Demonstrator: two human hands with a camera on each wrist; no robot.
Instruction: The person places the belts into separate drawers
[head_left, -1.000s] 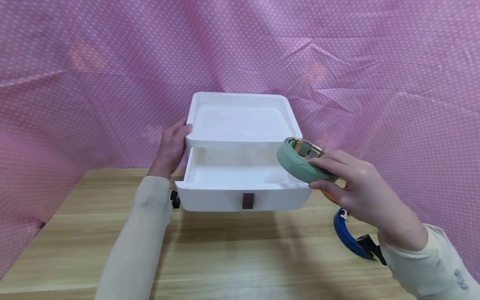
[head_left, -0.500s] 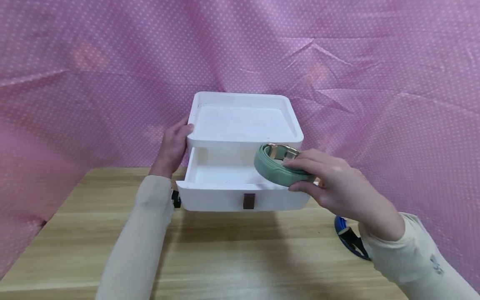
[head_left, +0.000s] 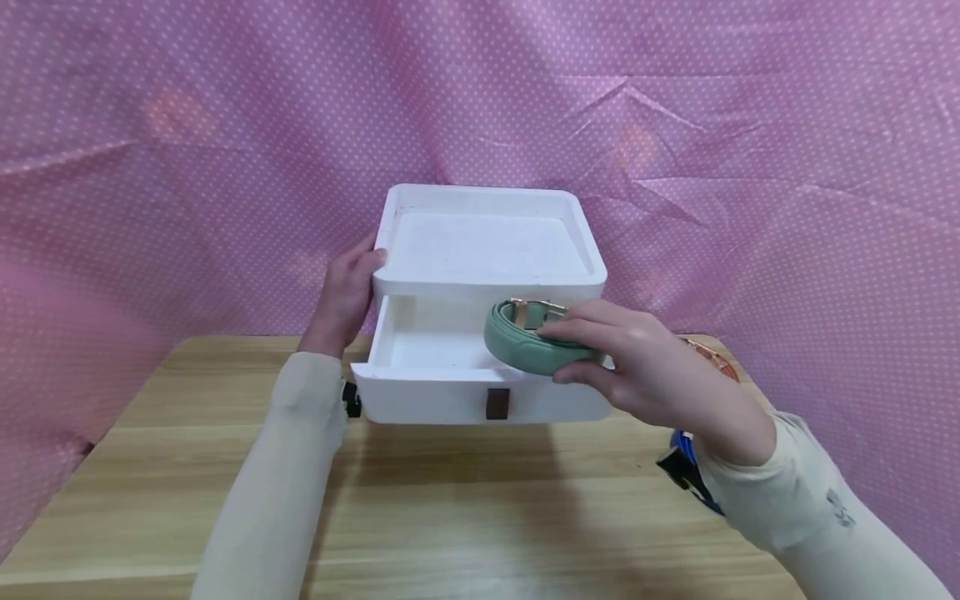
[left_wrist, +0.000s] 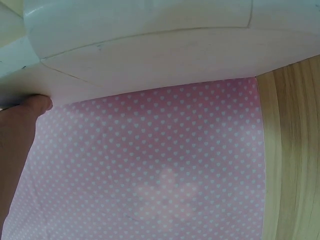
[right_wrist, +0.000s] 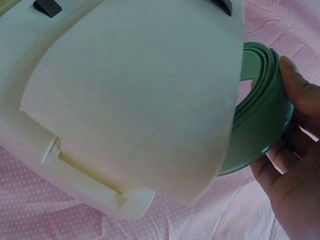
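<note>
A white drawer box (head_left: 487, 250) with a shallow tray top has one drawer pulled out toward me. Its drawer front (head_left: 420, 400) carries a dark pull tab. My left hand (head_left: 345, 287) grips the box's left side, thumb at the upper rim and fingers out of sight behind. With thumb and fingers, my right hand (head_left: 637, 350) pinches a coiled green belt (head_left: 517, 346) with a gold-coloured buckle, over the right half of the drawer. The right wrist view shows the belt's coil (right_wrist: 262, 115) partly behind the drawer's white underside (right_wrist: 140, 100).
To the right, a blue belt (head_left: 680, 440) lies on the wooden table (head_left: 450, 517), partly hidden by the right forearm. An orange-brown belt (head_left: 716, 358) lies behind that arm. Pink dotted cloth (head_left: 225, 167) hangs at the back and sides.
My right hand has moved left with the green belt, from the drawer's right end to over its right half. The orange-brown belt shows more now. My left hand stays put.
</note>
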